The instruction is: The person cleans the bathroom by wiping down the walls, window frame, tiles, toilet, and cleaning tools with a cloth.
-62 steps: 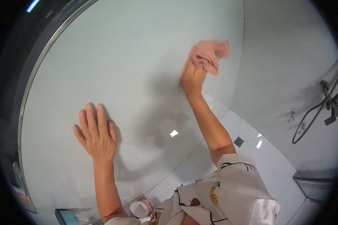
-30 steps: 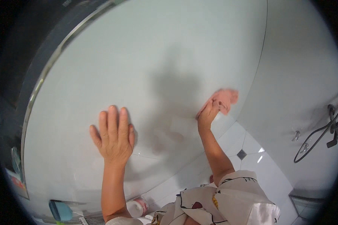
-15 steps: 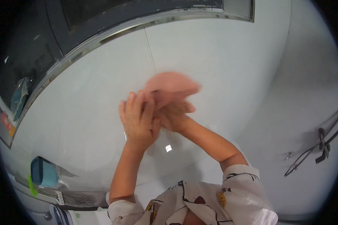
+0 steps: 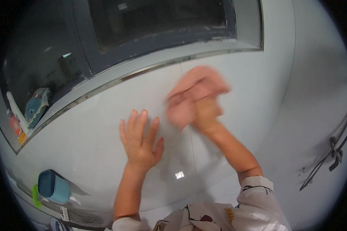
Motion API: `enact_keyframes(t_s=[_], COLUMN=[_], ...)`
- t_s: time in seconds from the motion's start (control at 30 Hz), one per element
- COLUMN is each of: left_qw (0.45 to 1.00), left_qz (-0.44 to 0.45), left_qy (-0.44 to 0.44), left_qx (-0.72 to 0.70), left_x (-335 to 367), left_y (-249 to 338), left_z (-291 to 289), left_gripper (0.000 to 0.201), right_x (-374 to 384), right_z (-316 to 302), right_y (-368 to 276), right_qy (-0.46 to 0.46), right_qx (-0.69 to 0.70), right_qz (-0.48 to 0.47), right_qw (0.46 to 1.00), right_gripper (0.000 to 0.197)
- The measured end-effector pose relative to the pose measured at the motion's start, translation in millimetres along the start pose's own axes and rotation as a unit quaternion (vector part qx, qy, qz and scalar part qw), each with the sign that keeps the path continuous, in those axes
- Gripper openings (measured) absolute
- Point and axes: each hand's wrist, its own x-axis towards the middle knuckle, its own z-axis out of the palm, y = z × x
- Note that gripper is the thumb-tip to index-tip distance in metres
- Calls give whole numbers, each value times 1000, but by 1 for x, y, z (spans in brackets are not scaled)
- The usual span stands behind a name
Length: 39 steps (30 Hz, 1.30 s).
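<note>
A folded pink cloth is held by my right hand against or just in front of the white tiled wall. The cloth and that hand are smeared by motion, and the fingers are mostly covered by the fabric. To the left, my left hand has its fingers spread and holds nothing. It is at the white tiles; whether the palm touches them I cannot tell. Above the cloth runs the metal-edged sill of a dark-framed window.
On the sill at far left are a teal item in clear plastic and a bottle with a red label. A blue bin-like container hangs at lower left beside a green object. A shower hose hangs at right.
My hands have come apart. The right hand has carried the cloth to the right, while the left stays empty with its fingers spread. The view has shifted, showing more of the window.
</note>
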Motion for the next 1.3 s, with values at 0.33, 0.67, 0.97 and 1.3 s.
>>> enact_keyframes(t_s=[0.33,0.67,0.97,1.3], left_qw=[970,978,989,992], left_qz=[-110,-149,-108,-81], left_qy=[25,24,44,92], left_qx=[215,141,92,34], left_x=[-3,-3,4,-2], left_y=[-138,-139,-131,-144], left_z=[-58,-71,-56,-59], left_gripper=[44,53,67,73], right_x=[190,208,212,227], right_z=[-111,-112,-128,-85], right_y=[176,97,-53,-239], right_qy=[-312,-348,-394,-362], right_qx=[40,178,178,427], right_qz=[203,169,58,-57], right_qw=[927,905,900,826], right_gripper=[35,23,52,30])
